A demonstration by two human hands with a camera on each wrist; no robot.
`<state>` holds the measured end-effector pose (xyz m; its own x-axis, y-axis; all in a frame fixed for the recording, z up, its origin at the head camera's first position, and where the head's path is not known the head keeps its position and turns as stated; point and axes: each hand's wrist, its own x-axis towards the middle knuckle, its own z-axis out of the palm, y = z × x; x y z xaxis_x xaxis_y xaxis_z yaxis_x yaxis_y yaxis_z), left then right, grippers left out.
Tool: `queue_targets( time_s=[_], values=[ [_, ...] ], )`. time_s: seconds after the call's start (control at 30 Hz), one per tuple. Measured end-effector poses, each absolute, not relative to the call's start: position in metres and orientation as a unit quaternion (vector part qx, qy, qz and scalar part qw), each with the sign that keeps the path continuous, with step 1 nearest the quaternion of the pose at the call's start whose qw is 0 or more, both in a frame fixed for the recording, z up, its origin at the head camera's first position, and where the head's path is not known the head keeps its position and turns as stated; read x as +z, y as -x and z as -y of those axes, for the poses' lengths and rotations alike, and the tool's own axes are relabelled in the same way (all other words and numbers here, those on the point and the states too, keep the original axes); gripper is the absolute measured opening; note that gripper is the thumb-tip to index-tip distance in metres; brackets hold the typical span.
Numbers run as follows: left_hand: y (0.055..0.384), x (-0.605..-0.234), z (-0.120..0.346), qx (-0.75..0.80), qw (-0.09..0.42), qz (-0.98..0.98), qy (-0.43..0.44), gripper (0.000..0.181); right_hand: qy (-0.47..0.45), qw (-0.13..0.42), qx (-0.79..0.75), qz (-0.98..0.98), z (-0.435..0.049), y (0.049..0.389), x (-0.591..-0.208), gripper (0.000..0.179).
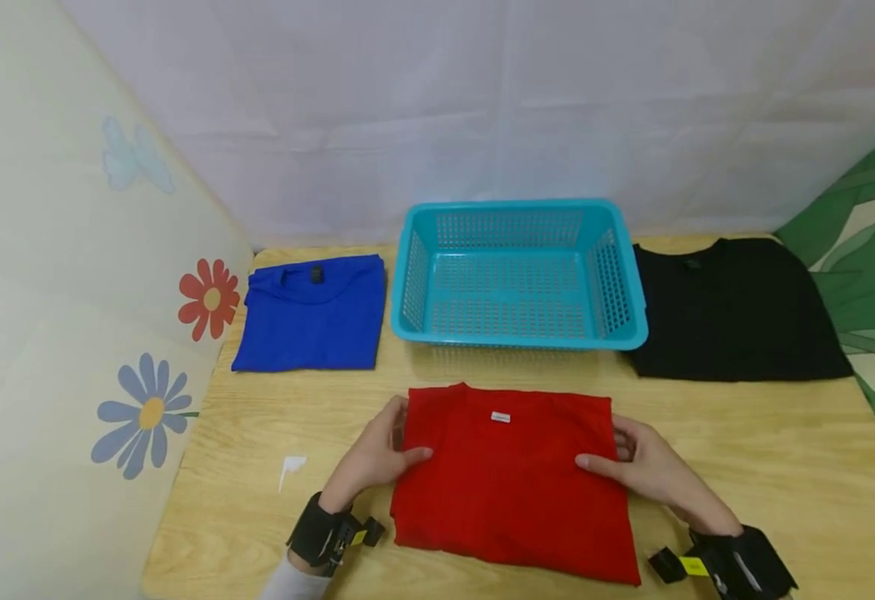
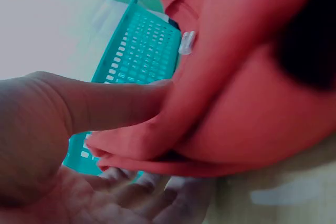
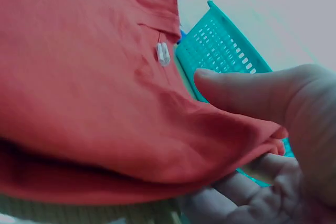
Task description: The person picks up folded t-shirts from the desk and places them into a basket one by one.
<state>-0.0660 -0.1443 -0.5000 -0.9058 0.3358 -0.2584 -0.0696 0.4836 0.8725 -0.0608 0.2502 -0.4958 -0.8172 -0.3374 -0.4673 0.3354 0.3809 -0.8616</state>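
A folded red T-shirt [image 1: 512,492] with a white neck label lies flat in the head view, collar toward the basket. My left hand [image 1: 377,450] holds its left edge, thumb on top and fingers underneath. On the opposite edge, my right hand [image 1: 647,462] has the same hold. In the left wrist view the thumb presses the red cloth [image 2: 231,77] while the fingers pass below the fold. The right wrist view shows the shirt's side [image 3: 157,129] sagging between thumb and fingers. Beyond the shirt stands a turquoise plastic basket [image 1: 520,343], with nothing inside it.
A folded blue T-shirt [image 1: 313,329] lies left of the basket, and a folded black T-shirt [image 1: 737,321] to its right. A small white scrap [image 1: 292,464] is on the wooden table [image 1: 235,500]. A white cloth-like wall [image 1: 482,108] rises behind.
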Motion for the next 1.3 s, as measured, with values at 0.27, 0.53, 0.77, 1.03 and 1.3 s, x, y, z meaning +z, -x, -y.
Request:
queue_targets(
  time_s=[0.27,0.53,0.77,1.03,1.3],
  values=[
    [0.050,-0.500,0.145,0.529,0.201,-0.818,-0.107,0.041,0.000,0.294,-0.573,-0.765,-0.240,0.043,-0.498,0.054],
    [0.046,-0.502,0.145,0.550,0.244,-0.788,-0.129,0.021,-0.022,0.293,-0.537,-0.791,-0.232,0.030,-0.498,0.055],
    [0.042,-0.497,0.154,0.546,0.269,-0.788,-0.088,0.062,0.023,0.299,-0.533,-0.791,-0.230,0.027,-0.495,0.052],
    [0.053,-0.480,0.155,0.577,0.269,-0.763,-0.112,0.059,0.018,0.310,-0.549,-0.776,-0.237,0.039,-0.479,0.053],
    [0.070,-0.460,0.152,0.609,0.254,-0.742,-0.122,0.046,0.036,0.299,-0.600,-0.741,-0.246,0.048,-0.456,0.051]
  ],
)
